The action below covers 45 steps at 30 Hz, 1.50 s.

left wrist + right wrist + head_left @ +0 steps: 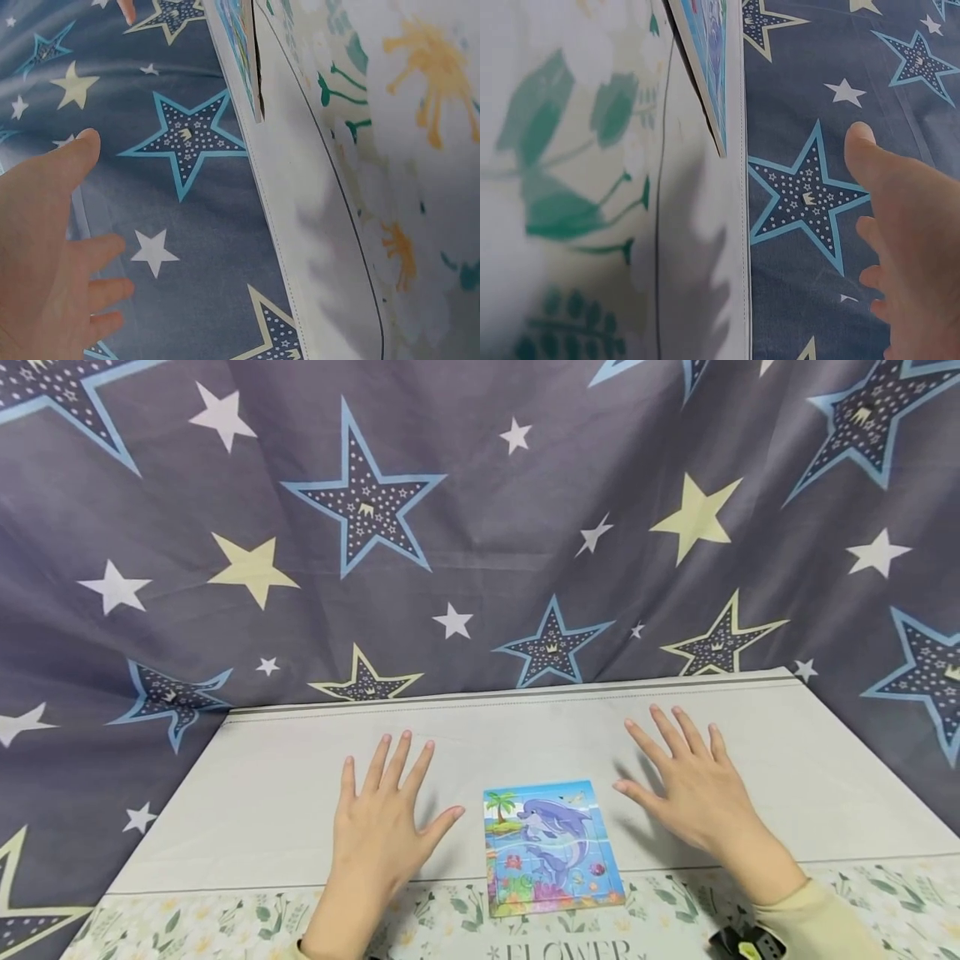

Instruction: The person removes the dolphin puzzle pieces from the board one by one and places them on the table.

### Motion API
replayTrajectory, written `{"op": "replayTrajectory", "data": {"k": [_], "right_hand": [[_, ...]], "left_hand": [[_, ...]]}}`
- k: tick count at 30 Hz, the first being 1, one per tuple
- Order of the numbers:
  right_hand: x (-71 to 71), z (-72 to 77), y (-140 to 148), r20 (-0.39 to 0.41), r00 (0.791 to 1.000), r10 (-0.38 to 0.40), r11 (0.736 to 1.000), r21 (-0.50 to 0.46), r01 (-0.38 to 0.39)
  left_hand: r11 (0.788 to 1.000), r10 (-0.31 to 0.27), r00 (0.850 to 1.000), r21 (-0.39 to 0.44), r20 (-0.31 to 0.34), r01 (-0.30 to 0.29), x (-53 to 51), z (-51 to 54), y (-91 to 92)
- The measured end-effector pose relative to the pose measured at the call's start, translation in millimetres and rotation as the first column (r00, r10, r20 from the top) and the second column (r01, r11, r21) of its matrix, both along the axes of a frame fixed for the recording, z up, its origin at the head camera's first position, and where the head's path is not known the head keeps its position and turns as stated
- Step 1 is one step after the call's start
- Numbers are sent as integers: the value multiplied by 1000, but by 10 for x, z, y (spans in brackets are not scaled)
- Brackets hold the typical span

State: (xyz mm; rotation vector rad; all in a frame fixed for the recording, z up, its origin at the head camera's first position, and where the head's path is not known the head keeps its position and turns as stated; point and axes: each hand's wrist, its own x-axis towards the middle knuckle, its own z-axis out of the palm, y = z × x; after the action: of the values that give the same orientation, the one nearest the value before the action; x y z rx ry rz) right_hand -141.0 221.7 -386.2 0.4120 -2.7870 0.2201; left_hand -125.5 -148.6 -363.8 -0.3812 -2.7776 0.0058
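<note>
A flat dolphin picture puzzle lies on the table between the two hands, in the head view. To its left, the left hand is spread with straight fingers and holds nothing. On the other side the right hand is spread too, its fingers apart and touching no object. Shadows fall on the cloth beside both hands. The left wrist view has the left hand at its left edge and part of the puzzle at the top. In the right wrist view are the right hand and the puzzle's edge.
A white tablecloth with a floral border and printed lettering covers the table. Behind and beside the table hangs a dark curtain with stars. A dark device is at the right wrist.
</note>
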Motion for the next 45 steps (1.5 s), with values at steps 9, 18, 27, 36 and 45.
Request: {"op": "replayTrajectory", "data": {"k": [9, 18, 27, 36, 45], "right_hand": [[8, 10, -129, -18, 999, 27, 1000, 5, -27], [33, 10, -263, -32, 997, 66, 997, 27, -66], [-2, 61, -422, -12, 994, 110, 993, 53, -109], [-63, 93, -629, -14, 988, 154, 988, 4, -154], [-134, 87, -839, -29, 974, 224, 974, -32, -225]], "left_hand": [[999, -39, 999, -8, 1, 39, -8, 46, -5], [998, -61, 998, 22, 23, 61, -3, 47, 67], [996, -85, 994, 48, 69, 82, -61, 16, 72], [986, -144, 970, 112, 194, 124, -148, -28, 114], [981, -177, 945, 125, 275, 147, -242, -54, 166]]}}
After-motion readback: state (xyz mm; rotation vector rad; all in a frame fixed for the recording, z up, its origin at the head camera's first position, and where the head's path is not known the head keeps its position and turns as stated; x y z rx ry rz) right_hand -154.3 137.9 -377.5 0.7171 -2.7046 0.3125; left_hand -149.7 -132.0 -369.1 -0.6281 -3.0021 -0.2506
